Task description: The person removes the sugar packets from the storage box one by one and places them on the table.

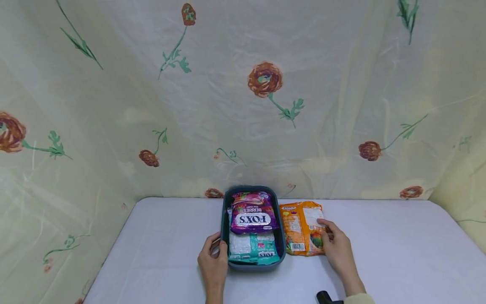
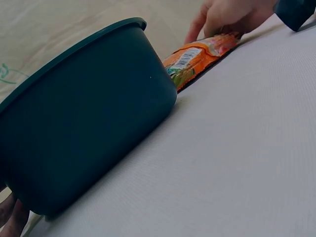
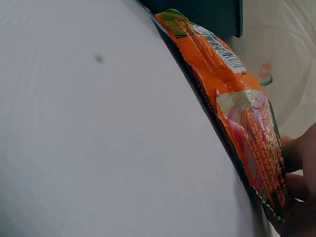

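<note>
My left hand [image 1: 214, 261] rests against the outer left wall of a dark teal plastic bin [image 1: 253, 267]. Some of its fingers [image 2: 11, 215] show low beside the bin in the left wrist view. Inside the bin, a purple Fox's Berries candy bag [image 1: 253, 211] overlaps a turquoise Fox's candy bag [image 1: 251, 247]. Just right of the bin lies an orange Fox's candy bag [image 1: 300, 228], barcode side up. My right hand [image 1: 337, 247] grips that bag by its right edge, fingers and thumb at the end of the pack [image 3: 252, 143].
A white table [image 1: 171, 245] carries everything. Behind it hangs a pale curtain [image 1: 212, 105] printed with flowers, close to the bin's far end. A dark object [image 1: 326, 297] sits by my right wrist at the bottom of the head view.
</note>
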Tool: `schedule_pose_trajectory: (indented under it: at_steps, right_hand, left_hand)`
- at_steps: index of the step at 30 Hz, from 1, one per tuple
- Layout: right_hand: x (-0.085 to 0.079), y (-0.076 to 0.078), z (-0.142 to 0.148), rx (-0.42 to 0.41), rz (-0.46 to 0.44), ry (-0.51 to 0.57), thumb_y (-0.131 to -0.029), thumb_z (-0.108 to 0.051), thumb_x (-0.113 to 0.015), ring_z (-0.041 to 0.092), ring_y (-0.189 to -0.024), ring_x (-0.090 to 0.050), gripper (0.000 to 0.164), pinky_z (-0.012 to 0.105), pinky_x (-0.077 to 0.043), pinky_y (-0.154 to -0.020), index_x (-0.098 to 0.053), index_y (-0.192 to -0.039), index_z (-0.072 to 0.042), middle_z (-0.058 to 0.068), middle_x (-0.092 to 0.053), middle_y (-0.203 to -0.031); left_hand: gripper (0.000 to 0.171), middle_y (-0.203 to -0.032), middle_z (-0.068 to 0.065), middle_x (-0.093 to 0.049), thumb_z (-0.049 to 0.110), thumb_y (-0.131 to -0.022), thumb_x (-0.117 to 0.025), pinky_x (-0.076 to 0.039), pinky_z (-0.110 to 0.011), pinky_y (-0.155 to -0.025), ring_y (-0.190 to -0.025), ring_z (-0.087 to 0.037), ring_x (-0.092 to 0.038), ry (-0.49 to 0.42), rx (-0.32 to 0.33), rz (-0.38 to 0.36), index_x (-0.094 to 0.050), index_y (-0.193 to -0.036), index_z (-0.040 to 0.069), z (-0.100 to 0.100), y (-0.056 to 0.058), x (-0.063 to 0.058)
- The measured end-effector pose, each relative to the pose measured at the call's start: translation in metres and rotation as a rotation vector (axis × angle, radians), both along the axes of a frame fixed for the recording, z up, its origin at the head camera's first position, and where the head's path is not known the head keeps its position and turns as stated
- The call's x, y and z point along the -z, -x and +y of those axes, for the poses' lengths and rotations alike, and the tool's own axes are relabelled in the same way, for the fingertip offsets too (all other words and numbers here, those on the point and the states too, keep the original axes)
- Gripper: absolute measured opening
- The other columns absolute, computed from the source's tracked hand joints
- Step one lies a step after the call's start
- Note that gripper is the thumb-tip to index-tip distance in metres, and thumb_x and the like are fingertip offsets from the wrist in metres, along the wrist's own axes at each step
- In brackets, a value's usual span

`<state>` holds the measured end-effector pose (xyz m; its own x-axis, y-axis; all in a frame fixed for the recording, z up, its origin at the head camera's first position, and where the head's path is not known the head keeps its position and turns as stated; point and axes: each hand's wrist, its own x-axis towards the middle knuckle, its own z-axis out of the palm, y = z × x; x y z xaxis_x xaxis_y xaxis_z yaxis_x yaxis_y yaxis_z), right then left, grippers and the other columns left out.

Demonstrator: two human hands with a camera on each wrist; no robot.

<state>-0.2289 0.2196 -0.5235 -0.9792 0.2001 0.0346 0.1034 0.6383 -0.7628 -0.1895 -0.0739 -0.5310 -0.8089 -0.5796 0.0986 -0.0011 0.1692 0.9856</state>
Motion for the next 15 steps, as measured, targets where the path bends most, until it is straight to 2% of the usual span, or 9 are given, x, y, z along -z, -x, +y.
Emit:
schedule_pose_trajectory:
  at_steps: [3,10,15]
  right_hand:
    - [0.0008,-0.0007,0.0002,-0.011,0.008,-0.018,-0.095,-0.007,-0.044,0.03,-0.102,-0.054,0.039,0.042,-0.045,-0.084,-0.049,-0.133,-0.007,0.023,-0.052,-0.129]
    - [0.0013,-0.0012,0.0019,-0.04,0.028,-0.041,-0.094,-0.004,-0.044,0.039,-0.118,-0.046,0.036,0.053,-0.04,-0.095,-0.053,-0.129,-0.003,0.026,-0.041,-0.141]
    - [0.0027,-0.0012,0.002,-0.047,0.038,-0.053,-0.094,-0.004,-0.045,0.041,-0.121,-0.046,0.035,0.053,-0.041,-0.096,-0.055,-0.127,-0.002,0.024,-0.039,-0.143]
  left_hand:
    - [0.024,-0.102,-0.007,-0.071,0.008,-0.082,-0.061,-0.053,-0.024,-0.071,-0.092,-0.017,-0.067,-0.003,0.001,-0.001,-0.07,-0.103,0.014,-0.0002,-0.0005,0.0002]
    - [0.024,-0.103,-0.006,-0.071,0.009,-0.082,-0.06,-0.051,-0.018,-0.069,-0.092,-0.016,-0.067,-0.001,0.015,0.015,-0.069,-0.104,0.014,-0.0008,-0.0008,-0.0003]
    - [0.024,-0.103,-0.007,-0.071,0.007,-0.082,-0.06,-0.053,-0.022,-0.07,-0.092,-0.018,-0.068,0.01,0.014,0.026,-0.069,-0.104,0.012,-0.0011,-0.0011,0.0]
